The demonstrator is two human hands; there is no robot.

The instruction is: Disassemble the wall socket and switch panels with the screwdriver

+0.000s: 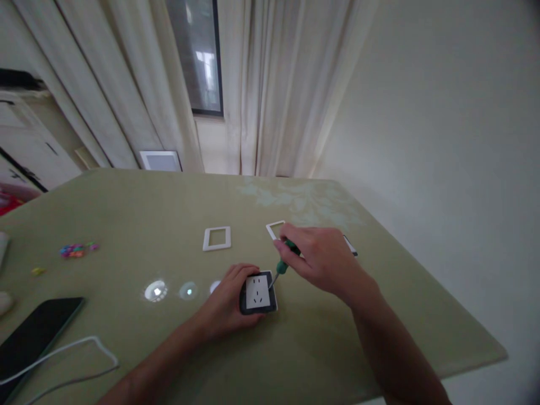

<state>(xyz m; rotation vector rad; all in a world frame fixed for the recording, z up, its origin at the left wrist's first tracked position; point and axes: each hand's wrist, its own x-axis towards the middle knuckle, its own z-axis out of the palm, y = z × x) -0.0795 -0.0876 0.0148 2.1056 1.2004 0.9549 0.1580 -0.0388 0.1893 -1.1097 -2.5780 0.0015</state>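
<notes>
A pale room with cream curtains (270,84) and a dark window (198,56) lies behind a tabletop (169,202) under an olive-green cloth.

In the head view, the left hand (228,306) lies flat on the cloth with its grip closed around the left and near edges of a wall socket (258,292), pinning it face-up close to the near edge of the tabletop. The right hand (323,256) has its grip clamped on the green handle of a small screwdriver (283,262), whose thin tip meets the socket's right upper edge. Two white square frames lie beyond: one frame (216,238) stands clear, the other frame (276,229) is partly hidden by the right hand. To the left lie a dark tablet (34,334), a white cable (76,360) and some coloured bits (76,249).

Judging from this pose, the work goes best with the tip kept seated at the edge, light steady pressure applied, and the left hand pressing down so the socket cannot slide.
</notes>
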